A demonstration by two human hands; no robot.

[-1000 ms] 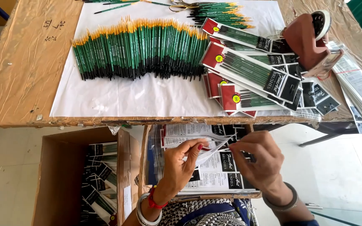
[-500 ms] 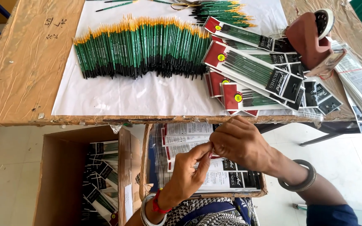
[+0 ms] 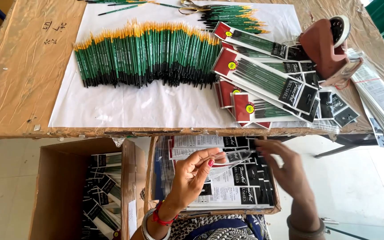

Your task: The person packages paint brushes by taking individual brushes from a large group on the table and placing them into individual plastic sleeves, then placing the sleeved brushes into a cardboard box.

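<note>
Two hands over the tray (image 3: pixel 150 178) of printed sleeves — left hand (image 3: pixel 192 175) pinches a clear sleeve (image 3: pixel 230 161), right hand (image 3: pixel 285 171) half-curled, fingers at its end. Thin film looks light, floppy, slippery — best gripped by an edge.

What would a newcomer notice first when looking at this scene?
A long row of green paintbrushes lies on white paper across the table. To its right, red-topped brush packets are piled beside a tape dispenser. Below the table edge, the left hand and right hand hold a clear sleeve.
</note>
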